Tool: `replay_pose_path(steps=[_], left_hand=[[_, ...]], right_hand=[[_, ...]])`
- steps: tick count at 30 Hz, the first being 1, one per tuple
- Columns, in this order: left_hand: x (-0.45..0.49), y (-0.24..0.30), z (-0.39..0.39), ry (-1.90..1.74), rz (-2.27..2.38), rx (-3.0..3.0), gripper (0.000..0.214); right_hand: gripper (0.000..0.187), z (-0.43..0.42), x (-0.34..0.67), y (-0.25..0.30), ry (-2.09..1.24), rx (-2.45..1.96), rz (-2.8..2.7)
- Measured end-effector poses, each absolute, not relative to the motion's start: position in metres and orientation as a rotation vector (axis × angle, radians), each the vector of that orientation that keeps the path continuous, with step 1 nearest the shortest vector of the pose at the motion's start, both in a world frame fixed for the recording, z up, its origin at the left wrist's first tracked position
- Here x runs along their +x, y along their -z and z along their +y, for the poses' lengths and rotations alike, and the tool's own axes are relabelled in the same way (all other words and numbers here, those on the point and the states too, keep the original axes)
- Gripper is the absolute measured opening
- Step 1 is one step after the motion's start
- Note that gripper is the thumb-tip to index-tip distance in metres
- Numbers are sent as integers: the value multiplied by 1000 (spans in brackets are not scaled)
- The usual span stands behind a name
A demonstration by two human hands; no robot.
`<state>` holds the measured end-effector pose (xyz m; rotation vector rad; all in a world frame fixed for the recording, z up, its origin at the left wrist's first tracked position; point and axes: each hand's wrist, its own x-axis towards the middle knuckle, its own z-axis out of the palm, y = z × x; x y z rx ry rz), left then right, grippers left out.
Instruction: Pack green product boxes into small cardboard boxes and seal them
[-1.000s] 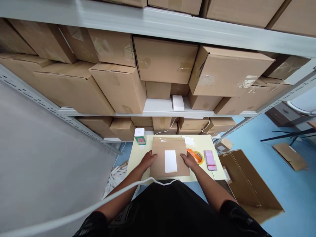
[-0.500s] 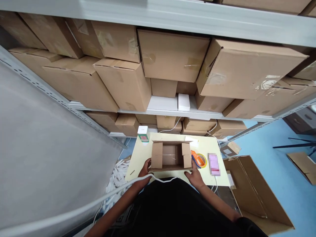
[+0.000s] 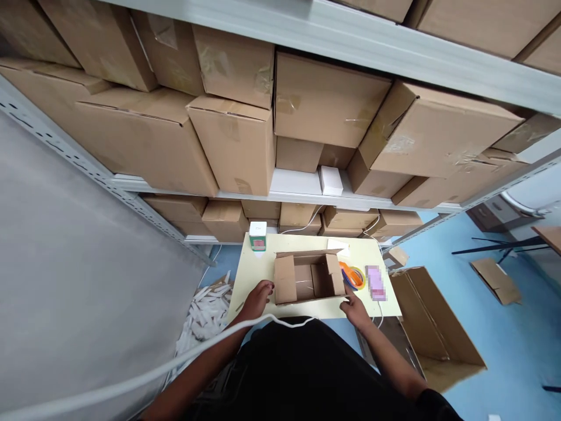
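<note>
A small brown cardboard box (image 3: 286,280) sits on the pale yellow table, its top flaps spread and its inside showing bare cardboard. My left hand (image 3: 259,297) is at the box's left edge, fingers curled, with the fingertips at the cardboard. At the near right corner my right hand (image 3: 356,309) grips the box, thumb and fingers at its edge. Just right of the box lie an orange-handled tool (image 3: 348,272) and a yellow-rimmed roll of tape (image 3: 362,279), close together and partly overlapping.
On the table (image 3: 249,269) stand a white-and-green carton (image 3: 258,236) and a pinkish, blurred-out item (image 3: 376,283). Shelves full of cartons (image 3: 326,99) rise behind. A large open carton (image 3: 438,327) is on the floor at right; white scraps (image 3: 204,316) lie at left. A white cable (image 3: 210,342) crosses in front.
The box has turned slightly and sits a little further right in view. My left hand's fingers have drawn back toward the box's edge. The camera view has shifted.
</note>
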<state>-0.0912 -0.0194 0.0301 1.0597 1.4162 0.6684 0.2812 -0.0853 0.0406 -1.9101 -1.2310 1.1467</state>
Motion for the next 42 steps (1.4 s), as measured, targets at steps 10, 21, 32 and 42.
replay_pose_path(steps=[10,21,32,42], left_hand=[[-54,-117,42,-177,1669,1683,109],[0,-131,19,8,1945,1647,90],[-45,-96,-63,-785,2162,1205,48],[-5,-123,-68,-42,2101,1669,26]], right_hand=[[72,-9,300,-141,-899,-2314,-1521],[79,31,276,-130,-1129,-2126,-2035],[43,35,381,-96,-954,-1907,-1886],[38,57,337,-124,-561,-1915,-2814]])
